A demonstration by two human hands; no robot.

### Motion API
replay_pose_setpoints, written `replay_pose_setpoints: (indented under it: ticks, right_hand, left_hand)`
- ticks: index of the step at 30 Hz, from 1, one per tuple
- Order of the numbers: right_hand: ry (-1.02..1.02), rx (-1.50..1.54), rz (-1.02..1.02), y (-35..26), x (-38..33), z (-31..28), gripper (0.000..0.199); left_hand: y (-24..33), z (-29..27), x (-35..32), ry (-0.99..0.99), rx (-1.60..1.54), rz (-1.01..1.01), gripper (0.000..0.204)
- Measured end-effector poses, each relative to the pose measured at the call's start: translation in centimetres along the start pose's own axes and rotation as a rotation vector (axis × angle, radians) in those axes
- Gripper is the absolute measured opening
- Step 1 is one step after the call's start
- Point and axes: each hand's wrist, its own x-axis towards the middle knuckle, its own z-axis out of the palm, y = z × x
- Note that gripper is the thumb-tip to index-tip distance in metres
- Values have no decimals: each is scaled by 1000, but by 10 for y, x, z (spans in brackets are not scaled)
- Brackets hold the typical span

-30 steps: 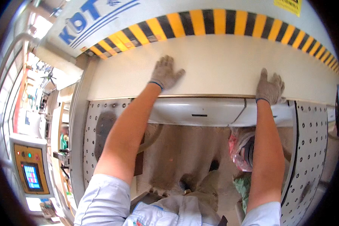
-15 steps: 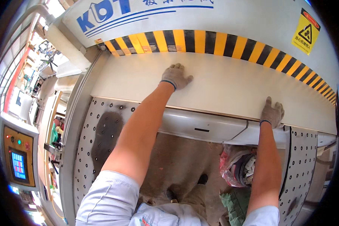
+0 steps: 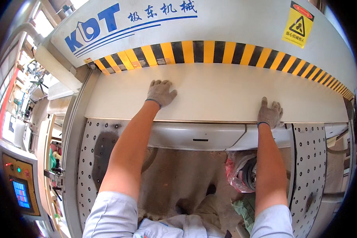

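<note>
A wide, pale board [image 3: 218,93] lies flat in front of me, its far edge under the striped beam of a machine. My left hand [image 3: 161,93], in a grey knit glove, rests on top of the board left of its middle, fingers stretched away from me. Near the board's front edge on the right, my right hand [image 3: 270,114] wears the same kind of glove. It lies on the surface with thumb and fingers apart. Neither hand grips anything.
A yellow-and-black striped beam [image 3: 204,52] crosses behind the board. Perforated table wings [image 3: 309,158] stand at the right and left. A control panel [image 3: 20,189] with a lit screen is at the far left. On the floor, a plastic bag [image 3: 237,174] lies beside green cloth [image 3: 245,212].
The board's front edge, slanted in view before, now runs nearly level. My hands stay flat on it, appearing further left in the picture; my view has turned and shifted too.
</note>
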Motion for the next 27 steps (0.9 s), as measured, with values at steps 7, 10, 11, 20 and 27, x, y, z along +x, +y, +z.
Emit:
replay_pose_setpoints:
  ticks: [7, 10, 11, 20, 27]
  right_hand:
    - [-26, -62, 9, -22, -21, -24, 69]
    - [-23, -128, -61, 2, 6, 0, 77]
    - [3, -213, -102, 22, 24, 15, 82]
    - [-117, -9, 55, -22, -20, -39, 73]
    - [-125, 30, 65, -25, -24, -44, 69]
  left_hand:
    - [-127, 67, -119, 127, -43, -245, 78]
    - [-181, 99, -150, 169, 71, -244, 98]
    - [-177, 101, -147, 198, 61, -217, 102]
    - [-167, 104, -165, 140, 200, -398, 102]
    - [-160, 99, -160, 128, 204, -430, 99]
